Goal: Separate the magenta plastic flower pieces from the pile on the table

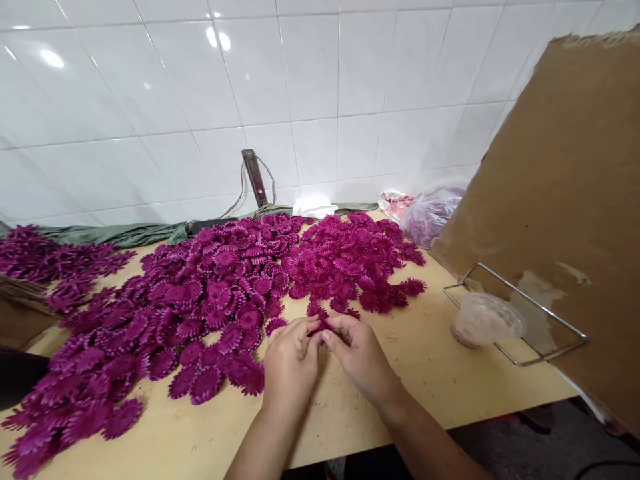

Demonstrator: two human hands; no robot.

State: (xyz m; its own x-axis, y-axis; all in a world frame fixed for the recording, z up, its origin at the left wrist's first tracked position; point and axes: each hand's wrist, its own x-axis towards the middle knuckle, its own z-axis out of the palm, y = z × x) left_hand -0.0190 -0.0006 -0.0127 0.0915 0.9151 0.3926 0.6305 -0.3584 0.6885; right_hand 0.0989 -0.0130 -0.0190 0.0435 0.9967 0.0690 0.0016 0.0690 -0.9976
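Between the fingertips of both hands is a small magenta flower piece (323, 325), mostly covered by the fingers. My left hand (293, 353) pinches it from the left. My right hand (356, 347) grips it from the right, thumb towards me. Just beyond the hands lies a pile of flat magenta flower pieces (345, 260) with spread petals. To the left spreads a larger heap of magenta flower pieces (220, 293) with pale, curled-up rims, reaching to the table's front left.
The wooden table (415, 373) stands against a white tiled wall. On the right are a large cardboard sheet (560, 173), a wire frame (545, 363) and a clear plastic tub (487, 320). Further back are a plastic bag (433, 213) and a dark-handled tool (255, 179). More purple pieces (45, 260) lie far left.
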